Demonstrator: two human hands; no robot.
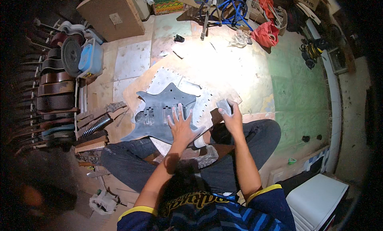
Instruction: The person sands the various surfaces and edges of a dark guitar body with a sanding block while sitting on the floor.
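A dark grey electric guitar body (159, 98) with pointed horns and cut-out cavities lies flat before my crossed legs. My left hand (181, 125) rests palm down on its lower right part, fingers spread. To the right of the body, my right hand (233, 116) grips a small grey piece that looks like sandpaper (224, 106), thumb on top. That piece is apart from the guitar body. Under the body lies a white sheet dotted with holes along its edge (204, 97), on top of a brown board (131, 86).
Several guitars (56, 87) stand in a row at the left. Beside them is a clear bin with a blue item (89, 59). Files and wooden tools (93, 127) lie by my left knee. At the back are a cardboard panel (109, 17), blue hose (237, 9) and red bag (266, 33).
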